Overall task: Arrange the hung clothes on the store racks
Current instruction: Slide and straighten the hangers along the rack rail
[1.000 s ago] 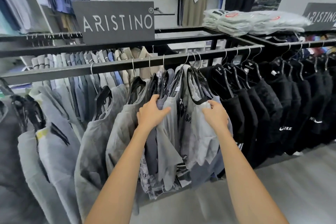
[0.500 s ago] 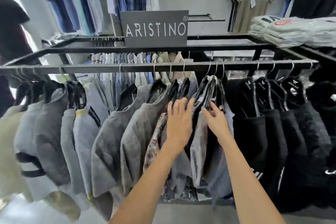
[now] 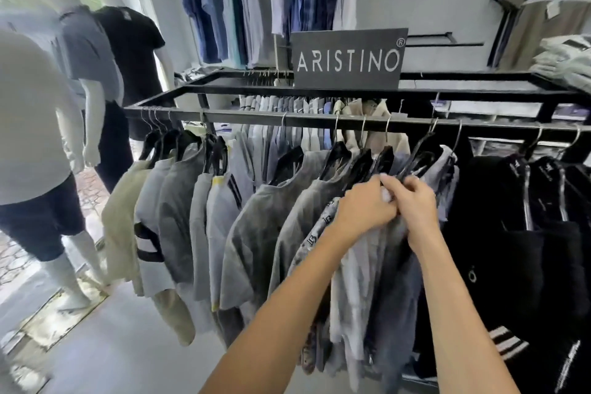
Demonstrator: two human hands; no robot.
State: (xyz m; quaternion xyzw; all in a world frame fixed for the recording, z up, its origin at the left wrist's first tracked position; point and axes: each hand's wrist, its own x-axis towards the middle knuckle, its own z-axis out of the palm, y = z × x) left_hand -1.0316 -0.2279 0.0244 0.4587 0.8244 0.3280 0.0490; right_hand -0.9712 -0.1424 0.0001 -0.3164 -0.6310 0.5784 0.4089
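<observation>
You are partway along the black rack (image 3: 319, 122), whose front rail runs left to right across the scene, its long axis level and square to your line of sight. The hung clothes follow that rail: pale and grey tees (image 3: 198, 221) spread out at the left, a crowded grey bunch (image 3: 361, 269) in the middle, black garments (image 3: 527, 233) packed at the right. Each one hangs with its long axis straight down and faces sideways along the rail, so you see mostly shoulders and sleeves.

The step in hand looks like sorting the crowded middle bunch. Both of your hands meet there, touching each other just under the hangers. Your left hand (image 3: 361, 211) is curled into the fabric of the bunch, and your right hand (image 3: 415, 201) is curled beside it at the neck of a black hanger (image 3: 412, 163), seemingly pinching the same cloth, though blur hides exactly what each finger holds.

Next, I judge you need to part these hangers along the rail so the gaps match the left group, sliding the hooks sideways rather than tugging cloth.
</observation>
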